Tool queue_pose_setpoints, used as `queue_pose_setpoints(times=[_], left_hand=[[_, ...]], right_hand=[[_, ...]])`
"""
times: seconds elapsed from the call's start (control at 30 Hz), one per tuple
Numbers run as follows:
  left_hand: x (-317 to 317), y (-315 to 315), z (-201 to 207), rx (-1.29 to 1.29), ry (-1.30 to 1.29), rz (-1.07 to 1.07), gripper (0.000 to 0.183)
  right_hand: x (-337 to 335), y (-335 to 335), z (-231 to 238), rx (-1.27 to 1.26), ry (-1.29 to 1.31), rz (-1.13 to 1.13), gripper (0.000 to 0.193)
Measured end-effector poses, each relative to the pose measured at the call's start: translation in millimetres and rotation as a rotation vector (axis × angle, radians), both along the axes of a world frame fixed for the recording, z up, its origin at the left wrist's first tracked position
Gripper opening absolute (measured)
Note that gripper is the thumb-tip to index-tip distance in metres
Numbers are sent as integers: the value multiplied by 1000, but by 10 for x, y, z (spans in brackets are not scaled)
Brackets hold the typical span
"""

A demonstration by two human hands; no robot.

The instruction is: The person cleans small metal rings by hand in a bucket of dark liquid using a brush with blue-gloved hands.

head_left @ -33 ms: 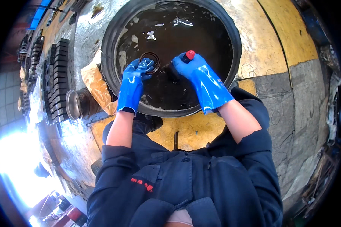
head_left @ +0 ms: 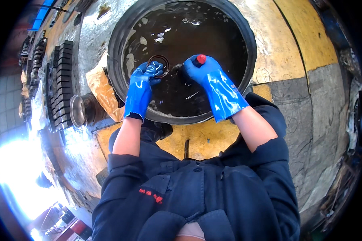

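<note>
Both my hands are in long blue rubber gloves, over a round black tub (head_left: 248, 52) of dark liquid (head_left: 197, 40). My left hand (head_left: 142, 76) is closed on a thin dark ring (head_left: 167, 64), which stands out past the fingertips on the tub's left side. In my right hand (head_left: 199, 72) a tool handle (head_left: 201, 59) is gripped, with its red rounded end pointing up between thumb and fingers. The tool's other end is lost in the dark below the fist, so its kind does not show. A gap separates the two hands.
Left of the tub lie a crumpled brown paper bag (head_left: 102, 92), a metal cylinder (head_left: 79, 111) and a row of dark ribbed metal parts (head_left: 63, 84). Grey sheets (head_left: 289, 108) cover part of the yellow floor at right. Thin wire (head_left: 290, 116) curls there.
My right hand has shifted very slightly with the handle. Ripples and bright glints on the liquid have changed. My left hand and the ring look the same.
</note>
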State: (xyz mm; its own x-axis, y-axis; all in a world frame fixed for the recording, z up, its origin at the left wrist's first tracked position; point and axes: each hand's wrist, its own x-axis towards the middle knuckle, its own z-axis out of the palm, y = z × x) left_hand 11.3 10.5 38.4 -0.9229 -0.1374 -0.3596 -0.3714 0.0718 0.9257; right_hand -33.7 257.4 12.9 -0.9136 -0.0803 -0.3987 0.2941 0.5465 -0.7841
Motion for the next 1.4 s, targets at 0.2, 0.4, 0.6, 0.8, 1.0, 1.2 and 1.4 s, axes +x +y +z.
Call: queue_pose_setpoints(times=[0.2,0.4,0.6,0.8,1.0,1.2,1.4], left_hand=[[43,84,90,73,-3,-87,39],[20,29,15,90,-22,-181,35],[-6,169,88,-92,33,-149,42],[-20,168,48,-107,30,-50,50],[-25,-18,-116,-113,168,-23,42],[-76,111,-109,271,180,-55,35],[-131,21,-228,-307,287,-220,43]], right_hand=[[81,-115,103,-318,669,279,20],[6,-250,251,154,808,652,6],[64,-113,39,-29,601,239,17],[-76,-41,-8,-322,-119,9,32],[152,148,316,-638,-196,-107,45],[16,3,-80,-430,-69,152,49],[-49,-83,395,126,-50,356,37]])
